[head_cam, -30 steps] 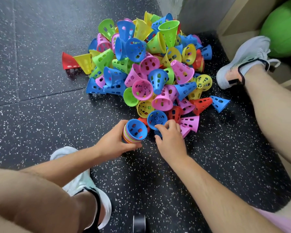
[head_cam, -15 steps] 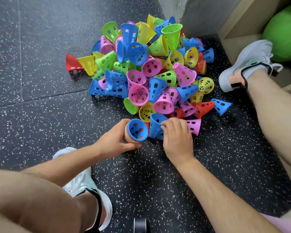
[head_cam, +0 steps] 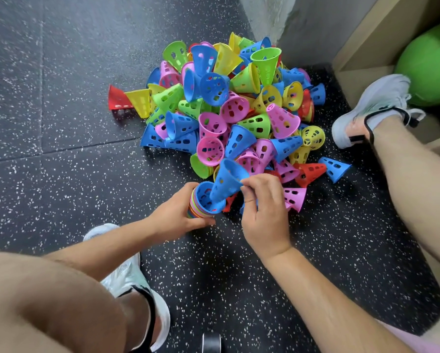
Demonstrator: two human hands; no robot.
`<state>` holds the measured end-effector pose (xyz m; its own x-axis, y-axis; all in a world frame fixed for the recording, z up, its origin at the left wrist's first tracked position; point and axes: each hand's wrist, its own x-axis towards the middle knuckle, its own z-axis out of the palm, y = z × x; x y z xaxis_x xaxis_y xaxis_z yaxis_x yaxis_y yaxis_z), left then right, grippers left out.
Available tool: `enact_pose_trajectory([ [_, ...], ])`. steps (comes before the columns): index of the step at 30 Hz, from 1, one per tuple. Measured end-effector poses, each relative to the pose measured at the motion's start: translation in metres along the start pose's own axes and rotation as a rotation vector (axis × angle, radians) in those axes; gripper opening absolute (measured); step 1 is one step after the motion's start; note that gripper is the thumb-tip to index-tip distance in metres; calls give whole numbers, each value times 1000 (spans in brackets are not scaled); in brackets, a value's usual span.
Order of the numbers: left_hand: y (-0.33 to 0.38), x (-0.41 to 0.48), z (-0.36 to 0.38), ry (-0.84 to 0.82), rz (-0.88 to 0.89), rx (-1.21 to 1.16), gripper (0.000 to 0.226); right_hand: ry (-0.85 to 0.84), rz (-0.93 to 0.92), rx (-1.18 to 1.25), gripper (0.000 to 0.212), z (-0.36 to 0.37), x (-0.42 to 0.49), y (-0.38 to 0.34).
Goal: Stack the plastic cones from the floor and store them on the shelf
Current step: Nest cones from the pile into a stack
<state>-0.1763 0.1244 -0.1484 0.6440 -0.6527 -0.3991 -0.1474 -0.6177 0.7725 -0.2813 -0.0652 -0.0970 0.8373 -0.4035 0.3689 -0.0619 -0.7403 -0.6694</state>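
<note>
Plainly, in the head view, the left hand (head_cam: 173, 217) is wrapped round a stack (head_cam: 197, 212) of nested cones with many-coloured rims, which stands on the speckled floor (head_cam: 61, 128) with its open blue mouth turned up. Everything else is best placed from that stack. Just beyond it and to its right lies the big loose pile (head_cam: 239, 110) of plastic cones, its nearest pieces touching or almost touching the stack. The right hand (head_cam: 262, 207), just right of the stack, pinches a blue cone (head_cam: 226, 180) by its wall between thumb and fingertips. That cone hangs right over the stack's mouth, and its lower end, seemingly the narrow one, is already inside the rim. Its long axis is tilted, though, leaning up and away toward the pile rather than in line with the stack. My judgement is that seating it depends on bringing that axis upright before pressing down. Far right of the stack, past a shoe (head_cam: 371, 108), is the wooden shelf (head_cam: 361, 42) with a green ball (head_cam: 430, 62) in it.
</note>
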Motion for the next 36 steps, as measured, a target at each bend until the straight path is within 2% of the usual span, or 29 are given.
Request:
enact_pose_trajectory([
  [5, -3, 0, 0, 8, -13, -72, 78, -389, 57, 182, 18, 11, -16, -3],
  [8, -5, 0, -1, 17, -9, -148, 84, -363, 201, 188, 20, 14, -15, 3],
  [10, -5, 1, -1, 18, -15, -155, 87, -336, 224, 94, 22, 18, -12, 12],
  [15, -9, -2, 0, 3, -19, -156, 84, -551, 178, -184, 28, 30, -13, 31],
  [20, -10, -3, 0, 3, -9, -160, 81, -650, 128, -316, 38, 33, -16, 32],
  [23, -9, -2, 0, 1, -6, -159, 80, -618, 116, -330, 38, 31, -16, 29],
  [26, -10, -2, -1, -5, -7, -162, 82, -500, 115, -264, 38, 24, -15, 27],
  [29, -11, -2, 0, -6, -15, -164, 84, -397, 199, -180, 45, 16, -12, 24],
  [32, -12, -2, -1, -4, -16, -166, 84, -381, 274, -132, 54, 7, -7, 22],
  [36, -14, -2, -1, -1, -13, -180, 85, -296, 200, -134, 33, -5, 4, 24],
])
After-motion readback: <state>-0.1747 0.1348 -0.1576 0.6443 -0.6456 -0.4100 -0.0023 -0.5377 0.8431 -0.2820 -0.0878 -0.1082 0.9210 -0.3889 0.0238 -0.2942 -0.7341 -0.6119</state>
